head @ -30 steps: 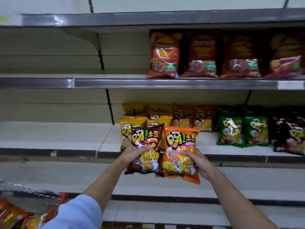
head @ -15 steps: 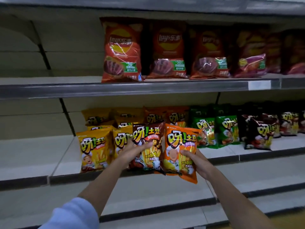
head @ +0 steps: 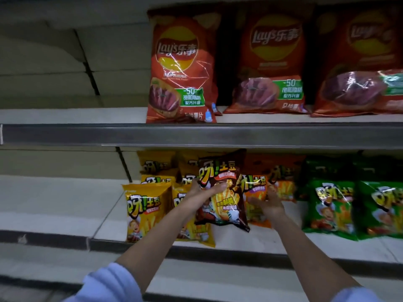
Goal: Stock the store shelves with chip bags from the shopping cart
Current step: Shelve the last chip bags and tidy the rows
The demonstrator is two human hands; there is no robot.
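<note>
My left hand (head: pixel 201 194) grips a dark brown chip bag (head: pixel 222 192) by its left side, holding it up over the middle shelf (head: pixel 65 205). My right hand (head: pixel 267 202) holds an orange chip bag (head: pixel 256 192) just to the right, partly behind the brown one and low over the shelf surface. Both bags hang in front of the rows of stocked bags. The shopping cart is out of view.
Yellow bags (head: pixel 146 210) stand left of my hands, orange bags (head: pixel 281 182) behind, green bags (head: pixel 331 205) to the right. Large red Lay's bags (head: pixel 181 68) line the upper shelf (head: pixel 196 134). The left part of each shelf holds no bags. A lower shelf (head: pixel 218 277) runs below.
The view has closed in on the shelves. Both hands have pushed forward and up, carrying the two bags over the middle shelf; the orange bag now sits partly behind the brown one.
</note>
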